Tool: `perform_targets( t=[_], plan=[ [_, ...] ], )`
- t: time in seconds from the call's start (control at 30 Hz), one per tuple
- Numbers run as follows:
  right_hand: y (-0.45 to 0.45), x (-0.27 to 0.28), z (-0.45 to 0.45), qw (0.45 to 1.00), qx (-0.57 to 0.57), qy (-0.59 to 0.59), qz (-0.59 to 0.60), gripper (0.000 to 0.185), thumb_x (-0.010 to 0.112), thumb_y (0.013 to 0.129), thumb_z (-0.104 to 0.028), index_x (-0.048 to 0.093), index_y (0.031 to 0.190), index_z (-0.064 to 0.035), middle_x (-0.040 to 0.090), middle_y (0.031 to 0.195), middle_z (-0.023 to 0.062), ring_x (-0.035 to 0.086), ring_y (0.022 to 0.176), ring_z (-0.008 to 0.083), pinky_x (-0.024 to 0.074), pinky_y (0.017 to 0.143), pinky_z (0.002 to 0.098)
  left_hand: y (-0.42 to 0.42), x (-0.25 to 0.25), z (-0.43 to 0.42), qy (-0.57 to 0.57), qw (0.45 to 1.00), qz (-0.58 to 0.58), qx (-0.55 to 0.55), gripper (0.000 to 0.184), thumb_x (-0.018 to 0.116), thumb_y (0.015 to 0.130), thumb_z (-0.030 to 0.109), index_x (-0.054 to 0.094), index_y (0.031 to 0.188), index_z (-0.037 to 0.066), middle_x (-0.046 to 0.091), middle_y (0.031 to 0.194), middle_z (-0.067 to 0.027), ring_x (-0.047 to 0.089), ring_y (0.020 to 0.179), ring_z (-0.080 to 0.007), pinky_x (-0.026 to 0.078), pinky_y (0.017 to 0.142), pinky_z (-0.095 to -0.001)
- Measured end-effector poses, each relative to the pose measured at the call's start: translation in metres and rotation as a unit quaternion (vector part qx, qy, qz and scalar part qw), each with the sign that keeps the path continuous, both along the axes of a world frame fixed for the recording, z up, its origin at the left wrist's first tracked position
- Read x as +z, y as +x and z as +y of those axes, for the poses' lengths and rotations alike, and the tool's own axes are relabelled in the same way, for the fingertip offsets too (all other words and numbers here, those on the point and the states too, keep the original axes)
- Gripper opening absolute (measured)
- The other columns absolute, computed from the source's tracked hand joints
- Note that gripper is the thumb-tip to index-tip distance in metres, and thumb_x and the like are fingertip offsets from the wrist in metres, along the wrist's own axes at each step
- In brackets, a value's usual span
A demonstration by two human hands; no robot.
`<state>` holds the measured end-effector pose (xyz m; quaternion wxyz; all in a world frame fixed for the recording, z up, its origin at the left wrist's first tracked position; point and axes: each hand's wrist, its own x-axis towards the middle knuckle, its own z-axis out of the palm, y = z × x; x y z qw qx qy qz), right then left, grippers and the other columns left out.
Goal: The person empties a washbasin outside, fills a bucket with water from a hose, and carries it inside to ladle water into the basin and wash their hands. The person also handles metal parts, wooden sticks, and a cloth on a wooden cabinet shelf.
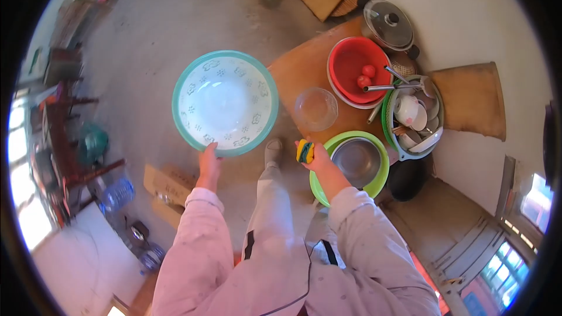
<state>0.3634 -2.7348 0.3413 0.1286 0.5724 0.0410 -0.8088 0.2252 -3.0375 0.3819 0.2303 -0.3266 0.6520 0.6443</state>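
My left hand (209,162) grips the near rim of a large white basin (225,105) with a teal edge and a printed flower pattern. The basin is held out over the floor, its inside facing me. In my right hand (319,159) is a yellow and green sponge (304,151), pinched in the fingers. That hand is above the left side of a lime green basin (380,178), which has a metal bowl (356,161) inside it. A clear round bowl (316,109) sits on the table just beyond the sponge.
On the wooden table (304,61) stand a red basin (345,58) with red round items, a lidded pot (387,23) and a colander (386,123) full of dishes. A cardboard box (161,181) and plastic bottles (119,194) are on the left floor.
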Motion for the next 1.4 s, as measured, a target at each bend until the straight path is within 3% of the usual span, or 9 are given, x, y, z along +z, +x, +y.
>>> perform_targets(
  t=[0.17, 0.4, 0.67, 0.8, 0.97, 1.13, 1.17, 1.27, 1.4],
  plan=[
    [-0.03, -0.09, 0.011, 0.978, -0.146, 0.071, -0.131, 0.026, 0.043, 0.087, -0.029, 0.054, 0.097, -0.0075, 0.06, 0.088, 0.009, 0.06, 0.076, 0.0244, 0.049, 0.068, 0.0371, -0.059, -0.028, 0.005, 0.012, 0.997, -0.029, -0.063, 0.041, 0.055, 0.078, 0.015, 0.045, 0.117, 0.004, 0.054, 0.108, -0.0107, 0.055, 0.089, -0.0204, 0.044, 0.063, -0.0332],
    [-0.002, -0.174, 0.014, 0.961, 0.017, 0.259, -0.094, 0.023, 0.042, 0.087, -0.02, 0.053, 0.1, -0.004, 0.063, 0.087, 0.0111, 0.06, 0.075, 0.0222, 0.0495, 0.065, 0.0323, -0.092, -0.045, 0.012, 0.01, 0.992, -0.026, -0.124, 0.042, 0.054, 0.078, 0.012, 0.042, 0.118, 0.003, 0.054, 0.108, -0.0107, 0.055, 0.091, -0.021, 0.046, 0.066, -0.0325],
    [-0.054, 0.031, 0.019, 0.945, 0.023, 0.324, 0.031, 0.022, 0.042, 0.083, -0.007, 0.056, 0.095, 0.0045, 0.063, 0.092, 0.0141, 0.059, 0.078, 0.0177, 0.0458, 0.069, 0.0281, -0.098, -0.061, 0.04, -0.043, 0.965, -0.087, -0.242, 0.044, 0.056, 0.078, 0.02, 0.045, 0.117, 0.003, 0.057, 0.105, -0.011, 0.056, 0.092, -0.0208, 0.047, 0.071, -0.0327],
    [-0.075, -0.03, 0.013, 0.889, 0.172, 0.417, 0.086, 0.024, 0.045, 0.08, -0.011, 0.055, 0.094, 0.0057, 0.062, 0.088, 0.0166, 0.059, 0.076, 0.0223, 0.0454, 0.067, 0.0311, -0.078, -0.107, 0.072, 0.021, 0.965, -0.129, -0.228, 0.044, 0.056, 0.079, 0.022, 0.047, 0.117, 0.002, 0.057, 0.107, -0.0115, 0.056, 0.093, -0.0205, 0.047, 0.072, -0.0328],
    [-0.137, -0.09, 0.003, 0.897, 0.26, 0.354, -0.056, 0.026, 0.049, 0.077, -0.016, 0.056, 0.09, 0.0059, 0.059, 0.081, 0.0149, 0.057, 0.072, 0.0252, 0.0435, 0.061, 0.0363, -0.07, -0.128, 0.111, 0.066, 0.959, -0.179, -0.21, 0.043, 0.056, 0.08, 0.021, 0.047, 0.117, 0.002, 0.055, 0.111, -0.0111, 0.053, 0.099, -0.021, 0.046, 0.075, -0.0331],
    [-0.16, -0.101, 0.007, 0.948, 0.18, 0.256, -0.058, 0.029, 0.052, 0.079, -0.02, 0.055, 0.094, 0.0056, 0.059, 0.076, 0.0132, 0.057, 0.073, 0.0223, 0.0439, 0.06, 0.032, -0.089, -0.151, 0.124, 0.144, 0.96, -0.169, -0.17, 0.041, 0.054, 0.08, 0.01, 0.044, 0.119, 0.003, 0.053, 0.113, -0.0095, 0.053, 0.101, -0.0222, 0.046, 0.08, -0.0358],
    [-0.161, -0.092, 0.014, 0.956, 0.193, 0.219, -0.035, 0.03, 0.053, 0.08, -0.021, 0.055, 0.096, 0.0048, 0.059, 0.076, 0.0131, 0.057, 0.073, 0.0218, 0.0443, 0.06, 0.0307, -0.095, -0.152, 0.129, 0.154, 0.96, -0.154, -0.176, 0.042, 0.054, 0.08, 0.01, 0.043, 0.12, 0.003, 0.053, 0.114, -0.0097, 0.052, 0.102, -0.022, 0.045, 0.081, -0.035],
    [-0.143, -0.031, 0.036, 0.967, -0.031, 0.241, 0.07, 0.029, 0.055, 0.081, -0.024, 0.057, 0.095, 0.0013, 0.06, 0.076, 0.0118, 0.058, 0.072, 0.0209, 0.0464, 0.061, 0.0281, -0.104, -0.146, 0.134, 0.167, 0.959, -0.129, -0.189, 0.045, 0.054, 0.08, 0.01, 0.041, 0.123, 0.003, 0.051, 0.117, -0.01, 0.051, 0.104, -0.0216, 0.043, 0.084, -0.0335],
    [-0.078, 0.012, 0.077, 0.969, -0.097, 0.229, 0.008, 0.025, 0.054, 0.082, -0.026, 0.056, 0.097, -0.005, 0.06, 0.077, 0.0073, 0.058, 0.069, 0.0181, 0.0485, 0.06, 0.0297, -0.104, -0.133, 0.143, 0.131, 0.961, -0.148, -0.192, 0.046, 0.053, 0.079, 0.009, 0.04, 0.123, 0.003, 0.05, 0.118, -0.01, 0.05, 0.106, -0.0217, 0.042, 0.087, -0.0345]
  ],
)
